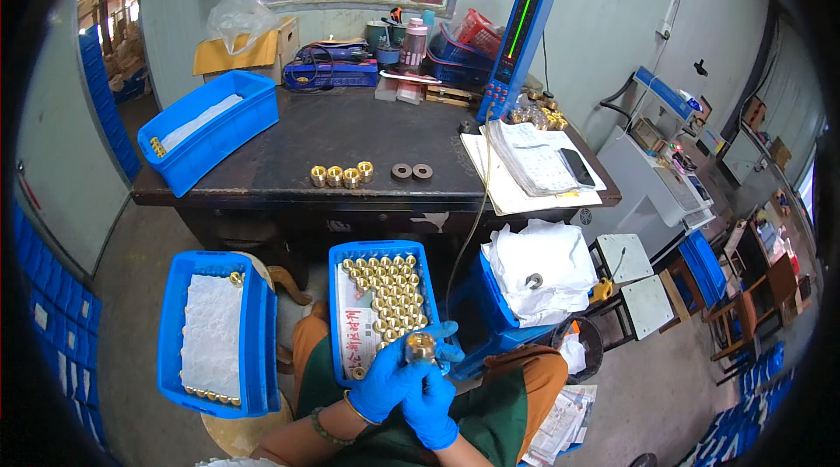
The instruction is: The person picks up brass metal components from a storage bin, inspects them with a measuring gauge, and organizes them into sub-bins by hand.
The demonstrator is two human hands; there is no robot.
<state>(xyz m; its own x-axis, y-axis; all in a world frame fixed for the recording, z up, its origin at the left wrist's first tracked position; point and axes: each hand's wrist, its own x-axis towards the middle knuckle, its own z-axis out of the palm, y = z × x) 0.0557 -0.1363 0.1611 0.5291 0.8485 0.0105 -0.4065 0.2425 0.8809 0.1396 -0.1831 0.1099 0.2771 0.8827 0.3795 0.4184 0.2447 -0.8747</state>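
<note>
Both my hands wear blue gloves and meet over the near edge of a blue tray (426, 270) at my lap. A shiny brass fitting (420, 346) sticks up between them, its open end facing up. My left hand (381, 386) is closed round its left side, with blue fingers showing behind it. Just below, my right hand (430, 404) is closed on its lower part; the fingers hide whatever else is in this grip. Rows of brass fittings (398, 299) stand in the tray on printed paper.
On the dark desk (367, 135) stand several brass rings (352, 177), two dark rings (412, 171), a blue bin (210, 130), a blue gauge column (516, 43) and papers (525, 156) with a phone. Another blue tray (271, 362) is left; a cloth-covered blue stool (542, 270) is right.
</note>
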